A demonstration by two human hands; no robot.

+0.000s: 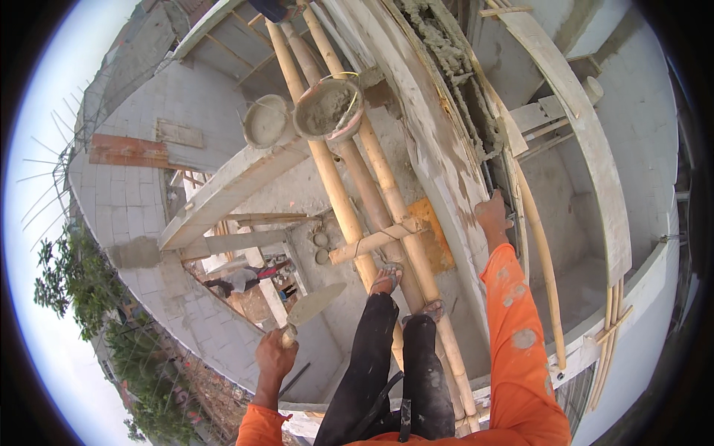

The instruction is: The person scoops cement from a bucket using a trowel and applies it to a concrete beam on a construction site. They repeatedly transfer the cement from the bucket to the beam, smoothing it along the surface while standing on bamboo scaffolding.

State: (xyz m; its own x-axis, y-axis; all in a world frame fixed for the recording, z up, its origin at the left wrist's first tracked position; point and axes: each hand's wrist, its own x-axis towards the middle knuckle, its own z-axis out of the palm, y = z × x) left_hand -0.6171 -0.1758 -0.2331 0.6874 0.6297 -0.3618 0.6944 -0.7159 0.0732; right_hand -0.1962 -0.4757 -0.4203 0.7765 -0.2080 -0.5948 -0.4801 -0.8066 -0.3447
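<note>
My left hand (276, 354) is closed around the handle of a pointed trowel (315, 303), its blade angled up and to the right, well above the floor below. On the right, my right hand (492, 217) is curled over the top edge of a formwork board (454, 175). Wet mortar (480, 126) lies in the narrow channel along that board, beyond the hand. Farther ahead, a bucket of mortar (329, 111) with a thin yellow handle rests on the bamboo poles. Beside it is a second bucket (266, 122) with grey contents. Neither hand touches the buckets.
My bare feet (387, 280) stand on long bamboo poles (346, 201) with a lashed crosspiece (379, 240), high over a room. A concrete beam (230, 195) runs to the left. Another person (279, 7) is partly visible at the top. Someone else (242, 279) is far below.
</note>
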